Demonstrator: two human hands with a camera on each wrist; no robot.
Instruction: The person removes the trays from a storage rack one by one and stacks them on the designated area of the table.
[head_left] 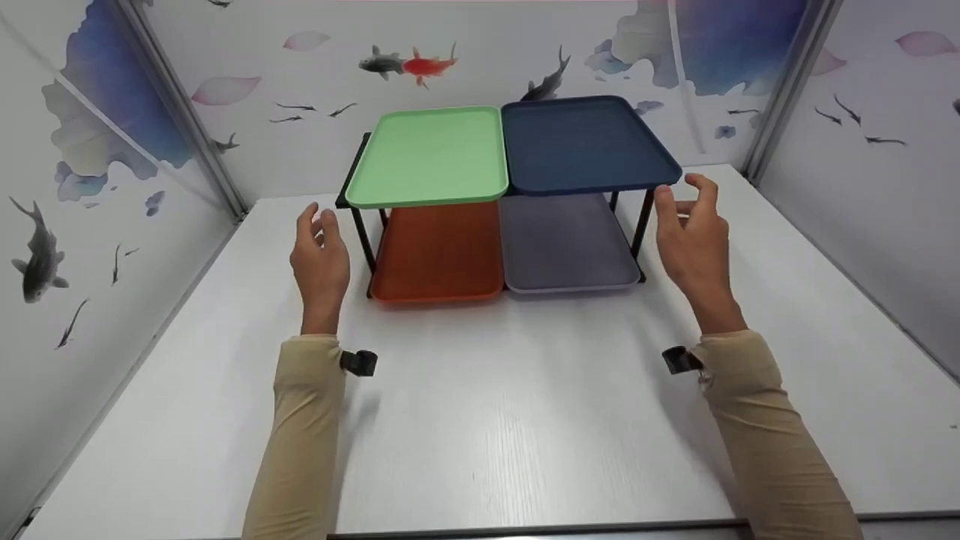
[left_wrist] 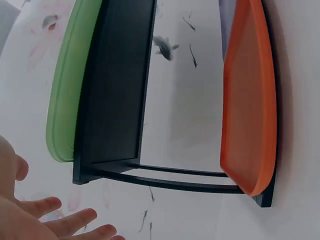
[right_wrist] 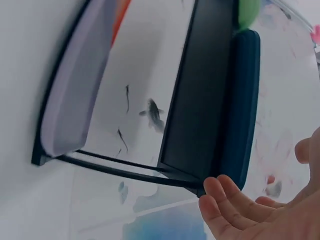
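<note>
A two-tier black rack stands on the white table with a tray in each of its spaces. On top lie a light green tray at left and a navy blue tray at right. Below them are an orange-red tray and a greyish purple tray. My left hand is raised beside the rack's left end, fingers loosely bent and holding nothing. At the other end, my right hand has its fingertips right at the navy tray's front corner, fingers loose, not gripping it.
White panels painted with fish and petals enclose the table at the back and both sides. Metal posts stand at the back corners. A dark edge runs along the table's front. Small black devices sit at both wrists.
</note>
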